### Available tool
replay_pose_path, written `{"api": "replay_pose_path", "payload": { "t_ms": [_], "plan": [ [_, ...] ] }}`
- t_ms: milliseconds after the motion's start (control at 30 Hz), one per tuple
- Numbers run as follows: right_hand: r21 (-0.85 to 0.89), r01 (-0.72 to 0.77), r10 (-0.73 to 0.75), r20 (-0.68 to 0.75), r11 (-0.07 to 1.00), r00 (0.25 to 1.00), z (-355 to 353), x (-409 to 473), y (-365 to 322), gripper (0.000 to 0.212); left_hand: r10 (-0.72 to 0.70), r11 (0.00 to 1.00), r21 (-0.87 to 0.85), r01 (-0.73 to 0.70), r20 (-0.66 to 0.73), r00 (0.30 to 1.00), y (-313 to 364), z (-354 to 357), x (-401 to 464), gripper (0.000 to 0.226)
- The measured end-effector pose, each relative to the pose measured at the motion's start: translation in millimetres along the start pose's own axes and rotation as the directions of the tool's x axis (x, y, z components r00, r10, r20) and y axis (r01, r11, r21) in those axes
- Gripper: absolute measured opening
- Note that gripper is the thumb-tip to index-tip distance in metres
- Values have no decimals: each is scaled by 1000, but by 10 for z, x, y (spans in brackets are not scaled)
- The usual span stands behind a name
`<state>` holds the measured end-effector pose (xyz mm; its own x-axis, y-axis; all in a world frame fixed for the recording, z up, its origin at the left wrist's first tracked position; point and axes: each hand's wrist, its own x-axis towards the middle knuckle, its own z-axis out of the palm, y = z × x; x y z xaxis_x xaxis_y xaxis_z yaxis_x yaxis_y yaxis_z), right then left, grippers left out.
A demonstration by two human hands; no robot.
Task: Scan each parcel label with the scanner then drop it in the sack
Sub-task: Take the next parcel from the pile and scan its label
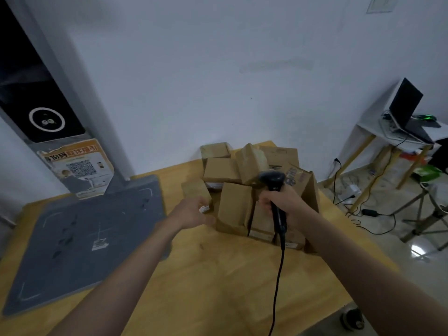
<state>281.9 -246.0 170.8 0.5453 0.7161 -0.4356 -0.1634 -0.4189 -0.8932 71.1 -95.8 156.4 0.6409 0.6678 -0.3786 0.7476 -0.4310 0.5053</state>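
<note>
Head view: the right hand (pixel 281 204) was closed round the grip of the black corded scanner (pixel 272 183), its head raised over the pile of brown parcels (pixel 244 187) near the far edge of the wooden table (pixel 218 275); the hold appeared meant to aim the window down at a label. The left hand (pixel 194 210) reached to the small parcel (pixel 196 192) at the left edge of the pile, its fingers on the box beside a white label (pixel 204 209); motion blur prevented telling whether they gripped it. This was judged a pick-up to present that label. No sack was in view. The label text was too small to read. One box (pixel 294 178) behind the scanner bore large blue lettering, blurred and partly hidden. A grey scanning stand (pixel 80 238) at left carried an orange poster (pixel 77 166) with Chinese characters and a QR code, not legible in full
</note>
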Motion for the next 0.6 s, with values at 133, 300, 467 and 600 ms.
{"api": "replay_pose_path", "payload": {
  "t_ms": [133,300,467,600],
  "plan": [
    [117,-60,68,-71,991,995,-381,375,-65,20,19,1000,-13,-18,29,999,379,47,399,63],
    [226,-126,167,-173,966,971,-856,778,-33,20,35,998,-60,-31,66,997,852,197,916,65],
    [296,-182,252,-218,938,943,-1163,1122,115,12,13,992,-129,5,140,990,1210,474,1453,69],
    [343,-202,292,-235,917,927,-1280,1322,267,17,-13,982,-183,52,207,978,1357,772,1810,76]
  ]
}}
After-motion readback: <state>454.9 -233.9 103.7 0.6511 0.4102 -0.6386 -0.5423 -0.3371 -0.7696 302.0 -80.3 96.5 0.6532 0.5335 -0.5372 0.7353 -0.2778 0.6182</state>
